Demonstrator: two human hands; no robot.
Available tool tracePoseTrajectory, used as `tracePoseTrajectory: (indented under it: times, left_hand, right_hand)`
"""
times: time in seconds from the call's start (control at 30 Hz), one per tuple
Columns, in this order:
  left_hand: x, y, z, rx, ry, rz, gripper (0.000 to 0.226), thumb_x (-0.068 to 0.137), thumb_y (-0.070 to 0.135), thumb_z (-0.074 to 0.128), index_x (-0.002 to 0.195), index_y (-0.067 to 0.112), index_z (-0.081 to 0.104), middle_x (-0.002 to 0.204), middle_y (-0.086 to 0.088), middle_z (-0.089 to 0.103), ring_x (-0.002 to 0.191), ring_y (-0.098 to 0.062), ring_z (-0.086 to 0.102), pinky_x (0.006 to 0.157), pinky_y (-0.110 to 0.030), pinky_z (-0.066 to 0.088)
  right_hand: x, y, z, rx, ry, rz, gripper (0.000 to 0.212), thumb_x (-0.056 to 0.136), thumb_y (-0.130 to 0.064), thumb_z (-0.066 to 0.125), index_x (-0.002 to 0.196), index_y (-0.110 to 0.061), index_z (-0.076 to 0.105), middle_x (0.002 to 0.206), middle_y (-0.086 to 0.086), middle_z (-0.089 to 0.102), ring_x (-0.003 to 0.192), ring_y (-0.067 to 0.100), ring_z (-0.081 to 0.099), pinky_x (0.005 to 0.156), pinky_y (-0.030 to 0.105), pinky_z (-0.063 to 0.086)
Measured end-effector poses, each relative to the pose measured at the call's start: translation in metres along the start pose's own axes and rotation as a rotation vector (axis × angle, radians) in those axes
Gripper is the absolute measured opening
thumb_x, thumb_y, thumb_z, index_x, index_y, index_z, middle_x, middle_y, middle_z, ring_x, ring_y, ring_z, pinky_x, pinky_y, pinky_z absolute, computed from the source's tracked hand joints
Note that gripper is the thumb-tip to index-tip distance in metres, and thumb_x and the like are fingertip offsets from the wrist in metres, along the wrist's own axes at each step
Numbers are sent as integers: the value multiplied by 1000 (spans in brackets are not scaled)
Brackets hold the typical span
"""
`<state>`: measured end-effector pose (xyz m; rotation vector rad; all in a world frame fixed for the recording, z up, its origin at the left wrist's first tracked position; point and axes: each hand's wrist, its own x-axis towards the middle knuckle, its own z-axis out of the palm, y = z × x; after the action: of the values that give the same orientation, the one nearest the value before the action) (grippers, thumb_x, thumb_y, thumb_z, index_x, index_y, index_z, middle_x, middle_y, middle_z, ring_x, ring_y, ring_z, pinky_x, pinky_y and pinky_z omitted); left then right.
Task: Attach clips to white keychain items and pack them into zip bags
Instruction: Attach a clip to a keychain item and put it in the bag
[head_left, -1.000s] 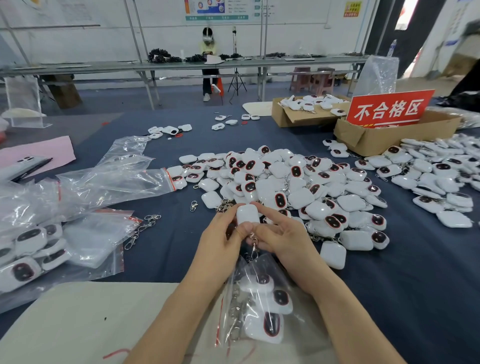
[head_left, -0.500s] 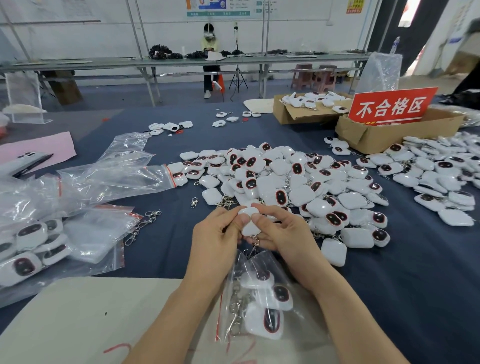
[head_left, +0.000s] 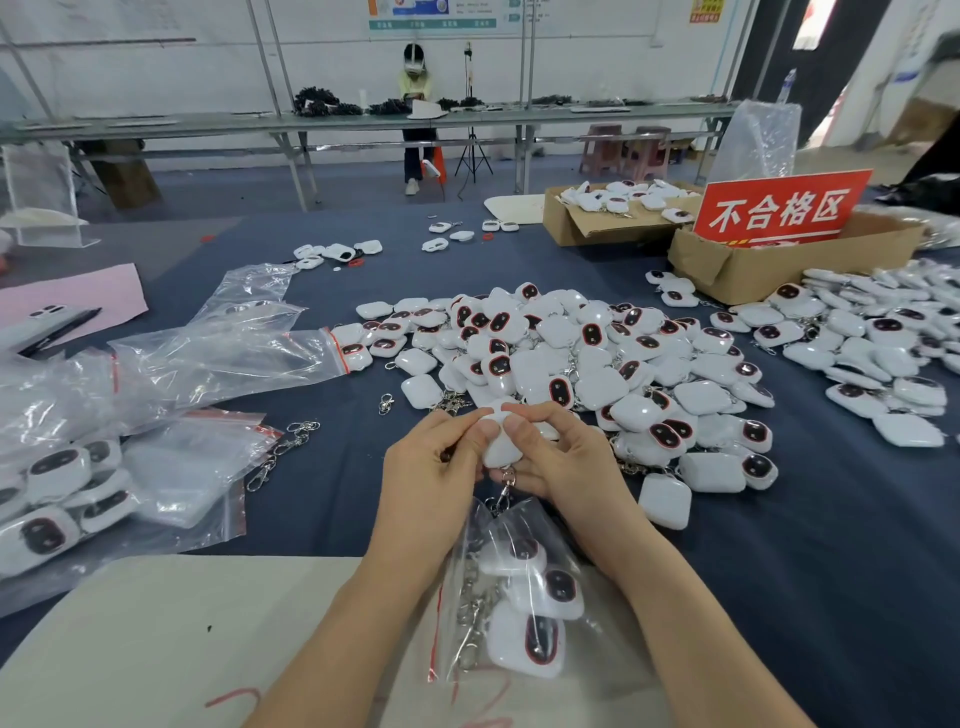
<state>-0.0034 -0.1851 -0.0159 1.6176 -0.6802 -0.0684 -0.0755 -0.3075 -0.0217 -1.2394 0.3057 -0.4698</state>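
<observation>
1. Pinching one white keychain item (head_left: 501, 447) between them, the left hand (head_left: 436, 467) and the right hand (head_left: 561, 457) meet at the centre of the frame. Thumbs and curled fingertips are closed on its top and sides.
2. A metal clip (head_left: 506, 480) hangs from the item's lower edge, between the two palms. I cannot tell whether any finger touches it.
3. Directly below the hands, a zip bag (head_left: 519, 597) lies partly on a beige board (head_left: 156, 623) at the bottom of the frame. It holds at least three white items with their clips.
4. Just above the hands, a big pile (head_left: 571, 353) of white items spreads over the blue cloth (head_left: 779, 571). Some lie face up, showing dark ovals rimmed in red.
5. A second spread (head_left: 883, 353) of the same items runs along the right edge.
6. At the left, clear bags (head_left: 223, 358) lie crumpled, and filled bags (head_left: 52, 509) sit at the lower left. Loose clips (head_left: 291, 441) lie near them on the cloth.
7. At the upper right, a cardboard box (head_left: 779, 270) carries a red sign (head_left: 779, 208) with white characters. A second box (head_left: 587, 228) just to its left holds more white items.
8. At the top centre, a person (head_left: 415, 104) sits at a long bench.
</observation>
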Motion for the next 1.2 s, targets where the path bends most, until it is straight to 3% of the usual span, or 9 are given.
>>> tracePoseTrajectory:
  times: [0.17,0.33,0.43,0.57,0.67,0.77,0.9,1.07,1.2]
  left_hand:
    - [0,5,-3,-89,-159,-63,29,101,15,60,123,30,70,101,-1,69,68,-5,65,69,-15,52]
    - [1,1,-3,-84,-254,-80,40,97,21,67,129,45,61,102,5,70,84,-5,68,75,-13,51]
    - [3,-3,0,-17,-187,-94,35,93,27,72,115,51,60,107,4,65,89,-9,68,73,-14,52]
    - [3,-7,1,-64,-174,-129,30,90,28,76,114,39,61,94,1,58,79,-10,66,68,-18,54]
    - [2,-6,1,-77,-170,-120,31,89,28,77,113,40,60,94,5,56,82,-11,64,74,-27,59]
    - [-1,-4,0,0,-125,-57,33,89,34,76,112,47,55,108,8,61,95,-9,64,83,-30,58]
    - [-5,7,-6,-40,-31,-6,32,93,31,73,113,46,54,104,18,65,94,0,66,73,-16,55]
    - [-2,18,-51,20,-28,-83,39,97,18,67,121,46,58,80,14,70,65,-2,62,63,-11,48]
    - [-25,16,-83,104,-163,-326,30,90,16,74,119,19,65,81,4,74,61,-7,59,59,-20,47]
  right_hand:
    - [2,3,-8,78,-62,-10,31,101,-10,56,112,-30,76,111,13,75,99,27,73,81,26,59]
    - [4,7,-10,-112,-152,-39,49,103,2,46,132,-33,63,121,3,73,119,22,66,102,37,52]
    - [3,7,-5,-175,-200,-77,45,102,3,47,133,-25,63,117,3,74,112,18,69,89,27,56]
    - [1,5,-4,-277,-188,-132,43,99,6,48,108,-27,74,98,2,77,82,11,68,73,24,56]
    - [-1,3,-4,-282,-182,-148,45,95,12,44,108,-22,73,82,-8,74,63,-2,62,62,12,50]
    - [-2,0,-3,-267,-167,-161,40,98,7,49,120,-20,69,96,-5,78,79,0,70,71,13,53]
    - [-1,3,0,-277,-163,-136,29,102,-7,54,123,-21,68,102,10,77,97,27,73,83,35,60]
    - [-4,-5,3,-502,-193,-127,24,103,-16,53,116,-32,65,93,-7,78,81,7,72,74,20,56]
    - [-8,-18,10,-876,-343,-93,20,98,-42,58,108,-32,73,72,-24,70,59,-8,61,58,8,46]
